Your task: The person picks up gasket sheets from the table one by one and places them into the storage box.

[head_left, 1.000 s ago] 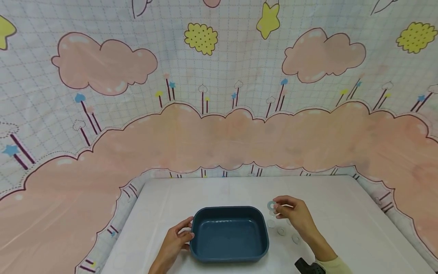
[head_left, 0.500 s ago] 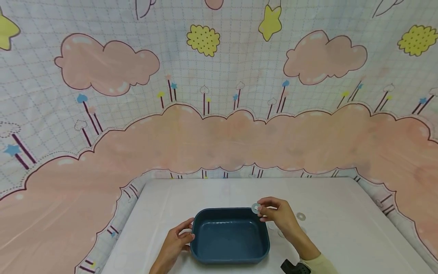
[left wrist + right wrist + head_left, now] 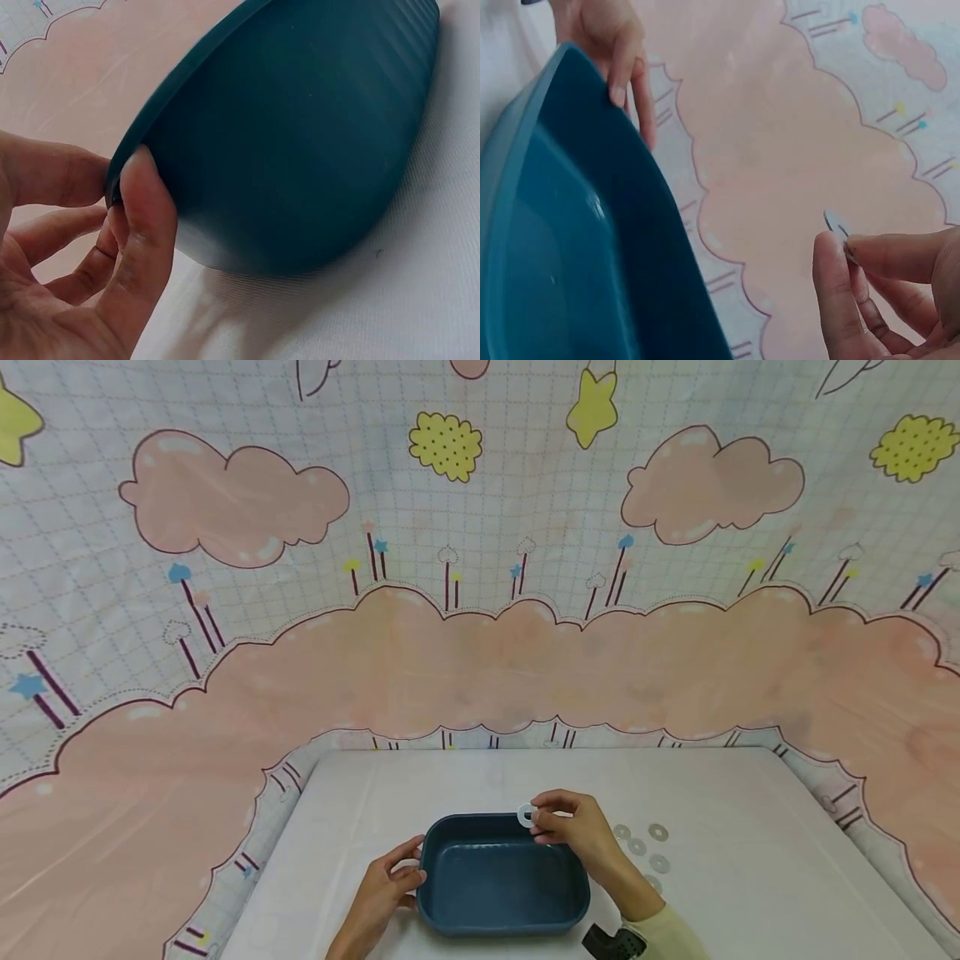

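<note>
A thin, flat washer (image 3: 527,815) with a round hole is pinched between the fingertips and thumb of my right hand (image 3: 573,828). That hand is over the far right part of a blue rectangular basin (image 3: 502,931). Seen from the right wrist, the washer (image 3: 835,225) is nearly edge-on. My left hand (image 3: 381,887) grips the basin's left side. In the left wrist view, the thumb (image 3: 146,225) lies against the basin's outer wall (image 3: 292,150) and a finger meets the rim. The visible basin floor is bare.
Several grey washers (image 3: 658,832) lie loose on the white table (image 3: 750,827), to the right of the basin; my right forearm passes close by them. Behind the table hangs a cloth (image 3: 480,668) printed with clouds. My right wrist wears a black device (image 3: 615,942).
My right hand has moved left with the washer, from the table right of the basin to above its far rim. More loose washers are uncovered. The left hand and basin stay put.
</note>
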Motion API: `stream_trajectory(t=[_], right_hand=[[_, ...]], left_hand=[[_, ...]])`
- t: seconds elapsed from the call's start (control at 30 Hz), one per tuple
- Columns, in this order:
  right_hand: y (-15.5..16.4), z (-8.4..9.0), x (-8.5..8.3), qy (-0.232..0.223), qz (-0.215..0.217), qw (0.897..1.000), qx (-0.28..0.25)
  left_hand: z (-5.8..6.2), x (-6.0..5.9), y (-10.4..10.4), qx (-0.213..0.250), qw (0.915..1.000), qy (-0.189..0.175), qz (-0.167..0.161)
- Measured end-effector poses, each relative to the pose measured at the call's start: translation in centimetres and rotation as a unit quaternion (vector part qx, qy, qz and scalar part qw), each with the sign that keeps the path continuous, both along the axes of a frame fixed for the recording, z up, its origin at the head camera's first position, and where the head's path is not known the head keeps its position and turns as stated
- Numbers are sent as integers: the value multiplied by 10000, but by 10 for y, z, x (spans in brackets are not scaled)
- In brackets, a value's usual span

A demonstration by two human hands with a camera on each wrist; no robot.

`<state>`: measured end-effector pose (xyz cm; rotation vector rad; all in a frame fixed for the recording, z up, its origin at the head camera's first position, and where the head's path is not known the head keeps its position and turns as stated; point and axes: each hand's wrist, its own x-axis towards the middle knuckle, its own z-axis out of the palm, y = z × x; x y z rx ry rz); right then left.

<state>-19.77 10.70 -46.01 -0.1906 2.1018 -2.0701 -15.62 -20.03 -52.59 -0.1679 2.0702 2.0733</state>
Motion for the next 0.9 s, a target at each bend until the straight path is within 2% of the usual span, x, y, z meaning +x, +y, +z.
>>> stream_trajectory(t=[0.6,0.9], right_hand=[[-51,-21,-1,-604,200,9952,-742],[-74,-32,-5,-765,455,9944,-577]], left_hand=[[1,-1,-1,-32,10000,17,-33],[-1,-2,1,-98,9999,-2,47]])
